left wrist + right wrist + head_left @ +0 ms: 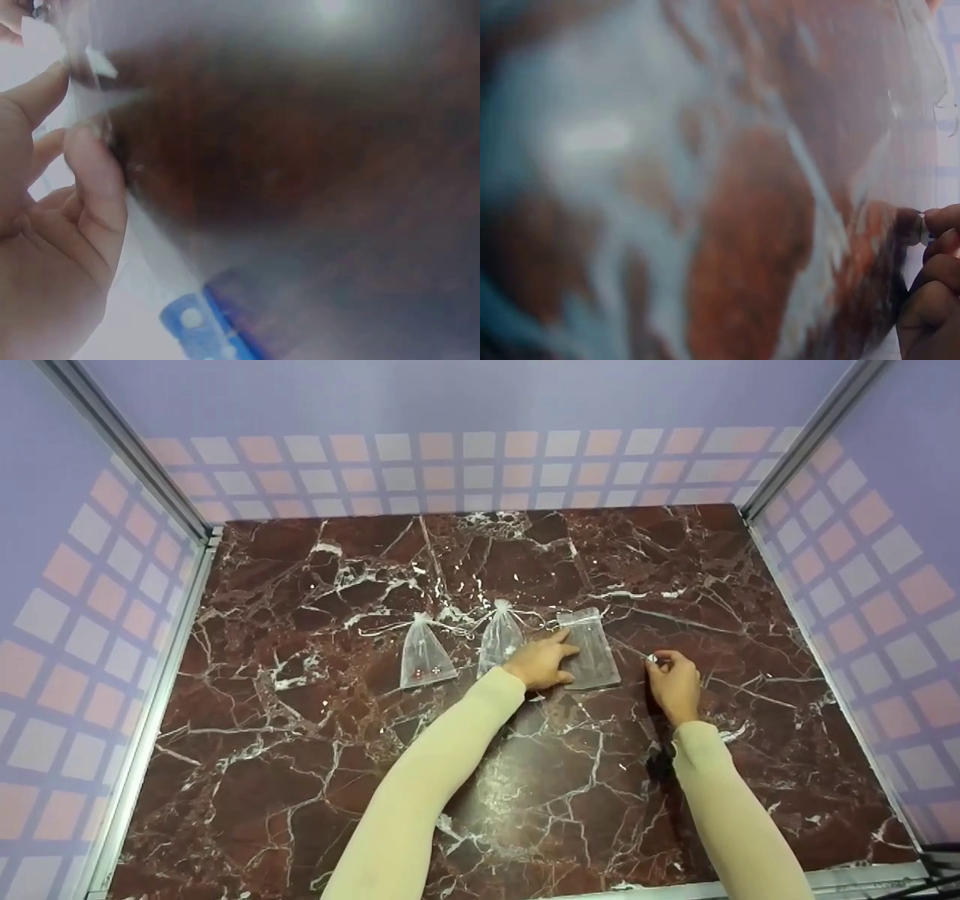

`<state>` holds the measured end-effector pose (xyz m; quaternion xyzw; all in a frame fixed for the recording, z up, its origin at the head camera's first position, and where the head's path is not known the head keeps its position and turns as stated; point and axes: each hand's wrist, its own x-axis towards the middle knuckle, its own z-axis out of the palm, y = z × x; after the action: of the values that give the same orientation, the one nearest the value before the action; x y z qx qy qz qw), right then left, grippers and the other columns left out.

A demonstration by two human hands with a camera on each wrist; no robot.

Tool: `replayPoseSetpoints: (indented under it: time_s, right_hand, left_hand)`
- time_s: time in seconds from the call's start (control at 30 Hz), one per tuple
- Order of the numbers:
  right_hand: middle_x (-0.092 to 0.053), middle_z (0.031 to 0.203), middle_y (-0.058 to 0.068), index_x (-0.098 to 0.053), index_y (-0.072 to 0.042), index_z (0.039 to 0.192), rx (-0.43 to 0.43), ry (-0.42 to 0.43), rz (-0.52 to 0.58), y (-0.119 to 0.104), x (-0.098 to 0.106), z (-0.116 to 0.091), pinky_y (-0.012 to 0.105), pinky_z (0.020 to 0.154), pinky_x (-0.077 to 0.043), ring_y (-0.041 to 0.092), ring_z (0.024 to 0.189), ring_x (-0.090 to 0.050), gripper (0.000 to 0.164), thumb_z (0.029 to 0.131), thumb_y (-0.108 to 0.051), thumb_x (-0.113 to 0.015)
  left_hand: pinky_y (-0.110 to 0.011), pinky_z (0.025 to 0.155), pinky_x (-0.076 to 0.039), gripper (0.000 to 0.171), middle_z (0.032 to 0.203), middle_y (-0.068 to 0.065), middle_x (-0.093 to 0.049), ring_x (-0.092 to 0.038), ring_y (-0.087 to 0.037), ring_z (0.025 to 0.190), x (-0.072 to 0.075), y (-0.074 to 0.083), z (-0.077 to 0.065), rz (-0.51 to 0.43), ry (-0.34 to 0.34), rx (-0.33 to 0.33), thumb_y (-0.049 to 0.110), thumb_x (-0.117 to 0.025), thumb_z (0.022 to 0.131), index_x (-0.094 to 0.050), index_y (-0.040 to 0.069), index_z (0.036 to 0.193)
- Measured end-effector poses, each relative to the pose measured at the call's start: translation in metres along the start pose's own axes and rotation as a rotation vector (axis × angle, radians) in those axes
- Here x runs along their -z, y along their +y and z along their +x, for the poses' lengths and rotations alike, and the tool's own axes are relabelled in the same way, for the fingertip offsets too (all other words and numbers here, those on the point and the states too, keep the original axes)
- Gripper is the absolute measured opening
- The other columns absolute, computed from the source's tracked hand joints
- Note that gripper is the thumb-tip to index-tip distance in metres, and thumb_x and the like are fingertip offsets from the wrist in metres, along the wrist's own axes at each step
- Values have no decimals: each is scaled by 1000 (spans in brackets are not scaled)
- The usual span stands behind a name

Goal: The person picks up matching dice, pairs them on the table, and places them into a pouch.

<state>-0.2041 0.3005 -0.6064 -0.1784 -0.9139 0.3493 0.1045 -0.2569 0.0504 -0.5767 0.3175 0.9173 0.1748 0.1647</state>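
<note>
My left hand (541, 661) lies at the left edge of a flat, sheer white drawstring pouch (596, 660), its spread fingers touching the mesh. To the right of that pouch, my right hand (675, 684) pinches a small whitish piece (652, 659) between thumb and fingertips. The same small piece (924, 229) shows at the fingertips in the right wrist view, too small to identify. Partly behind my left hand is a second pouch (500, 636), gathered at its top. A third pouch (421, 649), also cinched, stands farther left with small red pieces in it.
Beyond the pouches, many tiny white bits (480, 583) are strewn over the dark red marbled tabletop (247, 780). Purple panels with pink and white squares (478, 476) enclose the back and both sides. Dark cables (941, 859) sit at the front right corner.
</note>
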Motion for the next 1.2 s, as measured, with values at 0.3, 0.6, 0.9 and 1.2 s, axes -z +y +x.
replayPoseSetpoints:
  time_s: [0.3,0.6,0.9,1.2]
  right_hand:
    - [-58,69,2,-72,1,105,-4,-2,56,4,1,-3,32,62,-39,17,63,-50,22,90,-15,-71]
    - [-59,63,2,-71,8,99,117,-68,283,-7,3,-12,14,48,-36,1,53,-47,17,85,0,-74]
    - [-60,64,6,-72,8,98,273,-249,358,-42,1,-36,14,46,-37,4,53,-47,16,82,7,-75]
    - [-71,81,13,-74,5,99,442,-472,310,-74,-5,-61,17,55,-45,9,62,-55,19,80,4,-78]
  left_hand:
    - [-39,105,-43,61,160,-4,-30,-48,-30,132,3,-7,1,18,19,-15,44,-73,88,-55,23,143]
    - [-39,107,-41,63,160,-5,-28,-47,-32,133,0,-12,2,-3,22,-35,46,-73,87,-55,22,143]
    - [-36,110,-37,64,159,-5,-30,-46,-29,134,-2,-16,2,-14,45,-57,46,-74,86,-56,19,141]
    - [-33,111,-35,62,157,-5,-35,-46,-27,135,-2,-18,4,-70,74,-67,42,-77,84,-60,17,138]
